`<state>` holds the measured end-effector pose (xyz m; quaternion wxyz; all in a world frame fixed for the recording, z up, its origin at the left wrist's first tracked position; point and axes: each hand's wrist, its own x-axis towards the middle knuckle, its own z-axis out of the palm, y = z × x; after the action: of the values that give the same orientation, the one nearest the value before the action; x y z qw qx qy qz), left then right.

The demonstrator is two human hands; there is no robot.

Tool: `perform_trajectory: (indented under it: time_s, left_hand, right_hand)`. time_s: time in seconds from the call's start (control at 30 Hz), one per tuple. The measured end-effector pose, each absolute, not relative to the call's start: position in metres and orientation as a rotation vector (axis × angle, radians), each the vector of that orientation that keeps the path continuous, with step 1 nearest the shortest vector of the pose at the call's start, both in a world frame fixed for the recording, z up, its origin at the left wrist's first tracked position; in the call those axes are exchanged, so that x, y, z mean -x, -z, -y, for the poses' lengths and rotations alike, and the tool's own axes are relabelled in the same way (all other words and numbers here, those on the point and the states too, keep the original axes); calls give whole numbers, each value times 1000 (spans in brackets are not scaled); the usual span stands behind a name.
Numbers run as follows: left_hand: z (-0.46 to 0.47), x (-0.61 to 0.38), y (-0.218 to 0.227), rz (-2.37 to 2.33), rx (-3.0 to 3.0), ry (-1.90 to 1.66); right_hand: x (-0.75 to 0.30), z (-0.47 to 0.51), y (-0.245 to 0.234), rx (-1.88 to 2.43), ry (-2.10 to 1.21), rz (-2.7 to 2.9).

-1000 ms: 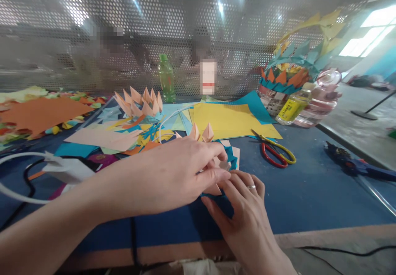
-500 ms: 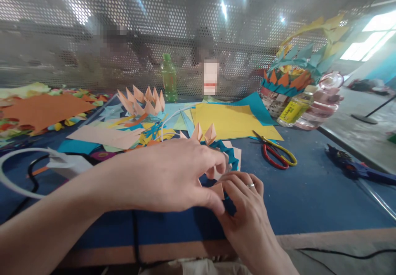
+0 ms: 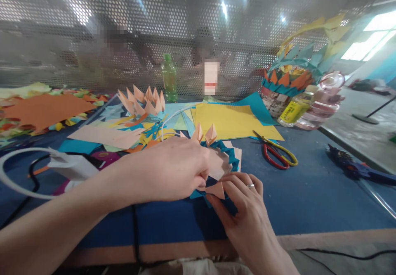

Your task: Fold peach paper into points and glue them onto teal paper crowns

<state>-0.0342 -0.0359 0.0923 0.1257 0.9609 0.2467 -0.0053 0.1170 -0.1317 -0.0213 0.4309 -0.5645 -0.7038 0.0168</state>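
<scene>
In the middle of the table lies a paper crown made of a folded blue zigzag band [image 3: 229,155] and peach folded points [image 3: 211,134]. My right hand [image 3: 251,211], with a ring on one finger, pinches the near side of the band at a small peach piece [image 3: 218,190]. From the left, my left hand [image 3: 173,169] reaches across the crown, its fingers curled and pressed together at the left end of that piece. It covers the crown's left part. Blue paper shows beneath its fingertips.
Red-and-yellow scissors [image 3: 276,153] lie right of a yellow sheet [image 3: 229,120]. A finished-looking peach crown [image 3: 144,101], a green bottle [image 3: 169,79] and paper scraps stand behind. A yellow-labelled bottle [image 3: 293,110], a glue gun [image 3: 355,167] and a white plug with cable [image 3: 72,165] flank the workspace.
My left hand has drawn back slightly to the left and its fingers have curled in, uncovering more of the crown. My right hand stays at the same place; its thumb shows more.
</scene>
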Motion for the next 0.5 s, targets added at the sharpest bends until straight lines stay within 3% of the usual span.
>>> perform_trajectory:
  time_s: [0.5]
  left_hand:
    - [34, 39, -83, -680, -2851, -49]
  right_hand:
    - [-117, 133, 22, 1377, -16, 1788]
